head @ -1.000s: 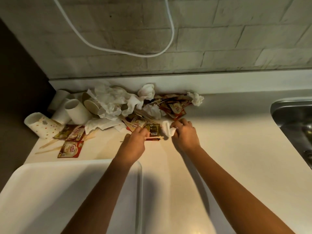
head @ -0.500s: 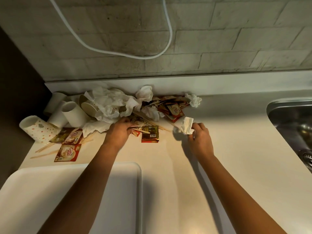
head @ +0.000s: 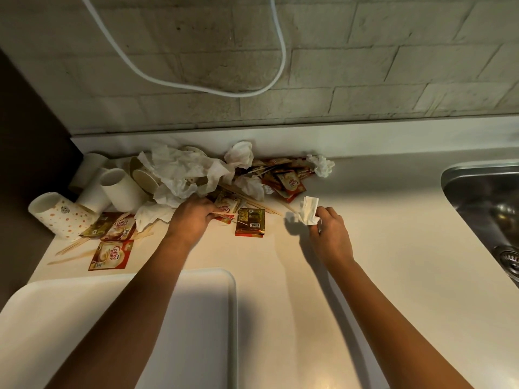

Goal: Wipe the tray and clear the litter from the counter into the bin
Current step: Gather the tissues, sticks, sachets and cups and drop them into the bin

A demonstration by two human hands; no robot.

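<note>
Overhead, brick wall (head: 365,66); cream counter (head: 393,248); right grip (head: 331,234) pinches tissue (head: 309,210).

I read "Coffee mate" on the red-and-cream flat sachet (head: 111,255) lying at the counter's left, and again, tilted, on the similar crumpled sachet (head: 120,226) just behind it. A dark gold-edged sachet (head: 250,222) shows a barcode; its print is too small for me.
</note>
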